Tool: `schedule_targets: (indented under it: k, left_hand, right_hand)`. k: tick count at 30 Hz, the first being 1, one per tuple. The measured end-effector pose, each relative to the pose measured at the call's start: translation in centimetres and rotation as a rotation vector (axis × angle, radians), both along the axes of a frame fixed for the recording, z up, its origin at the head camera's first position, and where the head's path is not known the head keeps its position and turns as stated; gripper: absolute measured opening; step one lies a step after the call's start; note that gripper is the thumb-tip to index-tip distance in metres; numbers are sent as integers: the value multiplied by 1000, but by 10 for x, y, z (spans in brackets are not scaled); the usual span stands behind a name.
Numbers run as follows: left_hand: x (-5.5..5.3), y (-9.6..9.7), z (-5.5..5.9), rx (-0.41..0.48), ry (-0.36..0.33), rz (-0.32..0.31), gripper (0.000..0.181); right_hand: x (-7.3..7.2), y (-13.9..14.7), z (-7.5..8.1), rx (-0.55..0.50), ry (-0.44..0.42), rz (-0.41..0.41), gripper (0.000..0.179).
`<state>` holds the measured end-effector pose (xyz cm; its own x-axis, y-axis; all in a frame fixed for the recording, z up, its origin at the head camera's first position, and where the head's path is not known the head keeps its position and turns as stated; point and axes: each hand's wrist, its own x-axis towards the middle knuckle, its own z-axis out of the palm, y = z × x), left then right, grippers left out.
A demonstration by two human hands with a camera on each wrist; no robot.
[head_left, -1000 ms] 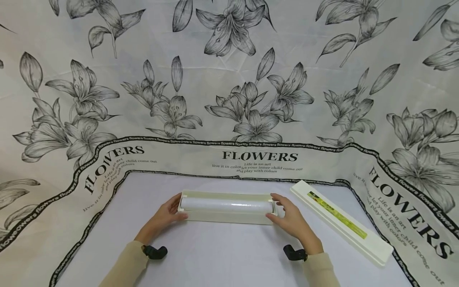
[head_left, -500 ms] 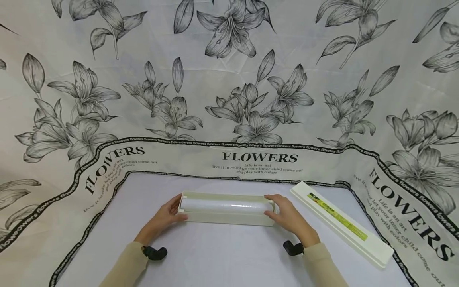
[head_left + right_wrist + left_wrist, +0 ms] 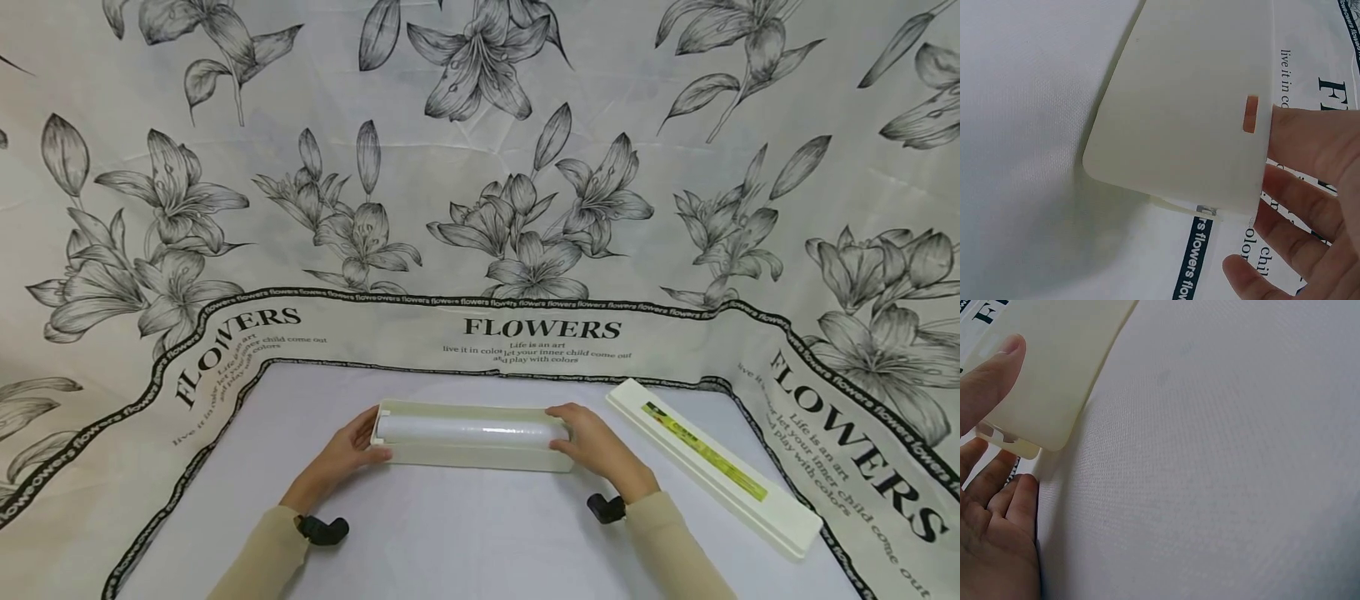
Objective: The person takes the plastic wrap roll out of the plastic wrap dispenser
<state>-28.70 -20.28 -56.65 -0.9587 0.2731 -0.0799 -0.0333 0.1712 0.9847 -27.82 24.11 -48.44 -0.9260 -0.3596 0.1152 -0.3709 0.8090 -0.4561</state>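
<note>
Steady, level pressure at both ends should serve best here, with the open box [image 3: 471, 457] at six o'clock in the head view and the glossy roll [image 3: 472, 427] inside. The left hand [image 3: 347, 454] grips the box's nine-o'clock end; the right hand [image 3: 596, 442] straddles three o'clock, though whether it grips box or roll I cannot tell. Counted: one box, one roll, one labelled lid [image 3: 714, 468] further toward three, two hands.
</note>
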Motion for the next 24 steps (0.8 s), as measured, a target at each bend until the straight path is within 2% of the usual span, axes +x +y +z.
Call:
schedule_targets:
  k: [13,24]
  left_hand:
    - [0,-3,-2,-16,3,10,104]
    - [0,-3,-1,4,8,-8,104]
  right_hand:
    - [-9,-11,5,49,-97,0,56]
    - [-14,-18,5,40,-126,23,50]
